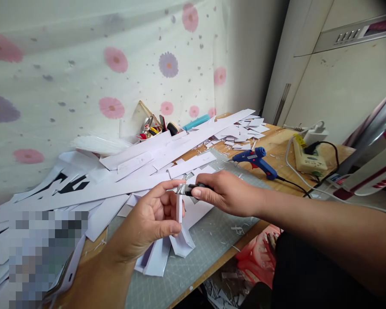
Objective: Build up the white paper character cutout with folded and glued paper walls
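Left hand (pixel 154 213): grip pinched on narrow, upright white strip (pixel 179 209) | right hand (pixel 230 192): grip curled round black-and-silver tool (pixel 188 189)

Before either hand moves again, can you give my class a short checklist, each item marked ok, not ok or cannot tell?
1. Left hand holding the white piece: ok.
2. Right hand gripping the black-handled tool: ok.
3. Left index finger well away from the tool's metal end: not ok, right beside it.
4. Blue glue gun apart from both hands: ok.
5. Glue gun cool: cannot tell.
6. Grey mat free of scraps: not ok.
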The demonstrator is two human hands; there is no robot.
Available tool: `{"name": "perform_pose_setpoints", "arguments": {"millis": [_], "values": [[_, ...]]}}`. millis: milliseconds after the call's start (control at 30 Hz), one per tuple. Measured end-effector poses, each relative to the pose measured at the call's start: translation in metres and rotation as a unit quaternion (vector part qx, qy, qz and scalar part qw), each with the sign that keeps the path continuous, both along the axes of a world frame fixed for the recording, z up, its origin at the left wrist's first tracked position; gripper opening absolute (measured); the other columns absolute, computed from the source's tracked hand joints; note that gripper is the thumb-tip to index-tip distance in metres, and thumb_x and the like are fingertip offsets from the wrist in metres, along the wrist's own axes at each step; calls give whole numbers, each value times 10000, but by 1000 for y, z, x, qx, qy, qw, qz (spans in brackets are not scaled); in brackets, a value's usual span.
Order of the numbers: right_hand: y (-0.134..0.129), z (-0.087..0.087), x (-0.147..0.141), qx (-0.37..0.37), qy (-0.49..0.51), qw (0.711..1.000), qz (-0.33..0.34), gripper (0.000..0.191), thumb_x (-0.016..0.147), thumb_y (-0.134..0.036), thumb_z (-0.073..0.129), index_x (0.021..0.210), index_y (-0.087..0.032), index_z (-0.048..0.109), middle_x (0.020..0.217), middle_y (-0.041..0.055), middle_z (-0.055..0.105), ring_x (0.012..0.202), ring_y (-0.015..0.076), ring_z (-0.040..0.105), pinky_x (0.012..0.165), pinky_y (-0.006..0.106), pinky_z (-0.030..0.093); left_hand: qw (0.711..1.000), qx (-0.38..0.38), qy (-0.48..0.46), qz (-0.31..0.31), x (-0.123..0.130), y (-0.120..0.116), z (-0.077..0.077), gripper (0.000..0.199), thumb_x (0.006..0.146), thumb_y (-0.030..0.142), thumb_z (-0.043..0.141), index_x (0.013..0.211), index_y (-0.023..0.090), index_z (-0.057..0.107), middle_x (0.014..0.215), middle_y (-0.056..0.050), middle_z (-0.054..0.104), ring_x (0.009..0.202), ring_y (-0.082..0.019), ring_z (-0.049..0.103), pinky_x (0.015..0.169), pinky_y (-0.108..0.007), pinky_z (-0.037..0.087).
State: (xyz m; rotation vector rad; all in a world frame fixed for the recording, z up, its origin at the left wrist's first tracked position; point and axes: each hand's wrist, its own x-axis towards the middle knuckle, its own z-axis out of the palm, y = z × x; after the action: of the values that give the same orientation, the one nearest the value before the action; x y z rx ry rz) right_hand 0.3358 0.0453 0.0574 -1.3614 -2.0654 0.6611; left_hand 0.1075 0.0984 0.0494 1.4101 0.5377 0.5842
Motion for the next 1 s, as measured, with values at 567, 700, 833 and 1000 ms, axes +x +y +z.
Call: {"name": "perform_pose_setpoints", "arguments": {"millis": [567,700,833,1000], "values": [[-10,1,-7,-67,16,997,18,355,1004,-489,402,798,-208,469,662,-33,460,606,119,397,579,266,277,1000,7,0,27,0,-4,1,627,671,125,838,1251,288,662,787,10,635,642,-93,576,502,-156,518],[-14,2,-10,-70,-22,997,35,390,995,-527,417,772,-209,445,650,-38,440,597,115,380,582,269,273,998,4,10,54,1,-3,1,623,665,142,844,1244,277,660,846,-3,647,653,-93,585,490,-150,500],[-14,2,-9,-51,13,998,34,391,1000,-523,416,778,-204,462,647,-39,443,597,113,387,576,263,276,999,12,15,47,2,-6,5,633,658,129,832,1251,259,653,851,-3,645,657,-94,580,510,-162,503],[-11,3,-7,-39,45,998,-1,408,1004,-544,405,778,-209,461,647,-40,445,597,114,396,562,255,268,999,27,16,40,2,-10,8,614,663,84,813,1234,249,659,752,25,626,633,-79,572,548,-156,502]]}}
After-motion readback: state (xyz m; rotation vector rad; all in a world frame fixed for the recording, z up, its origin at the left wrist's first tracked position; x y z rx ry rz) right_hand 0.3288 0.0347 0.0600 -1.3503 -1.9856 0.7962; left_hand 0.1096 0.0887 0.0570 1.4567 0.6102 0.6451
